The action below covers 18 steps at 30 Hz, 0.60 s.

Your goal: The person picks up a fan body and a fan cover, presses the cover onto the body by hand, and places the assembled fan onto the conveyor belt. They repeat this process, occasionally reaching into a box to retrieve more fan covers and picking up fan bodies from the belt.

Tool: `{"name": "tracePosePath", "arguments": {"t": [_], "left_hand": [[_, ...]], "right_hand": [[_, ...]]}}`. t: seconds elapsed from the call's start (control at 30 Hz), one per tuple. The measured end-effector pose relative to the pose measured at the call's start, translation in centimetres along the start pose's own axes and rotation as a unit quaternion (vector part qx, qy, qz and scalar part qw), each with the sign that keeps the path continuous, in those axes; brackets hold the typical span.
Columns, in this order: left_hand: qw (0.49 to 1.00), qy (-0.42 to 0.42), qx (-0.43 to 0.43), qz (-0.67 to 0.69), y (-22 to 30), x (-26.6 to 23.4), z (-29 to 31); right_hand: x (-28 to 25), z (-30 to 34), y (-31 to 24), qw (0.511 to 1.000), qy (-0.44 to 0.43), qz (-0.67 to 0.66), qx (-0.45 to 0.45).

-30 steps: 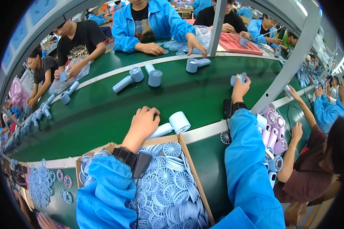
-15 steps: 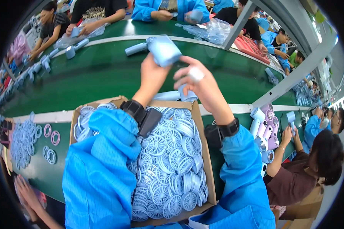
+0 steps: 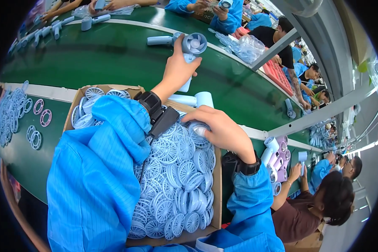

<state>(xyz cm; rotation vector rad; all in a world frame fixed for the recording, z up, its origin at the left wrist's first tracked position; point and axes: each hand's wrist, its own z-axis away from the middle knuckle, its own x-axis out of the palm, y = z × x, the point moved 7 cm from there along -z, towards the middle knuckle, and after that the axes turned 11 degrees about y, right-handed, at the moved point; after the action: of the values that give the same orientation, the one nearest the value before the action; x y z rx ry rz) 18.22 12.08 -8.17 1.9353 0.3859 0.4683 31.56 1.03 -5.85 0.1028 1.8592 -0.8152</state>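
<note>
My left hand (image 3: 178, 67) is closed around a light-blue handheld fan (image 3: 196, 43), held above the green belt. Its round head faces me with the blades showing, and its handle points down. Over an open cardboard box (image 3: 217, 189), my right hand (image 3: 222, 128) has its fingers curved and apart. They reach down onto light-blue round fan grilles (image 3: 172, 185) that fill the box. A white wrap covers one digit of that hand, and its undersides are hidden. Just beyond the box lies another light-blue fan body (image 3: 203, 100).
Another fan (image 3: 159, 40) lies on the green belt (image 3: 113, 63) past my left hand. Loose rings (image 3: 12, 113) are heaped at left. Purple and blue fan parts (image 3: 277, 155) are stacked at right, near a co-worker (image 3: 306, 210). A metal post (image 3: 319, 105) slants across the right side.
My right hand has left the fan and dropped to the box of grilles. The fan in my left hand is turned so its blades face me. The whole view has shifted.
</note>
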Motion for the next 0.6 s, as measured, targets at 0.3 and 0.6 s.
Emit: {"name": "tracePosePath", "arguments": {"t": [0.3,0.6], "left_hand": [[0.999,-0.033,-0.016,0.001,0.1,0.7,0.1],[0.988,-0.070,-0.062,0.124,4.8,1.2,-0.3]], "right_hand": [[-2.5,-0.8,-1.2,0.981,0.077,-0.167,-0.068],[-6.3,0.7,-0.5,0.866,0.267,-0.421,-0.027]]}}
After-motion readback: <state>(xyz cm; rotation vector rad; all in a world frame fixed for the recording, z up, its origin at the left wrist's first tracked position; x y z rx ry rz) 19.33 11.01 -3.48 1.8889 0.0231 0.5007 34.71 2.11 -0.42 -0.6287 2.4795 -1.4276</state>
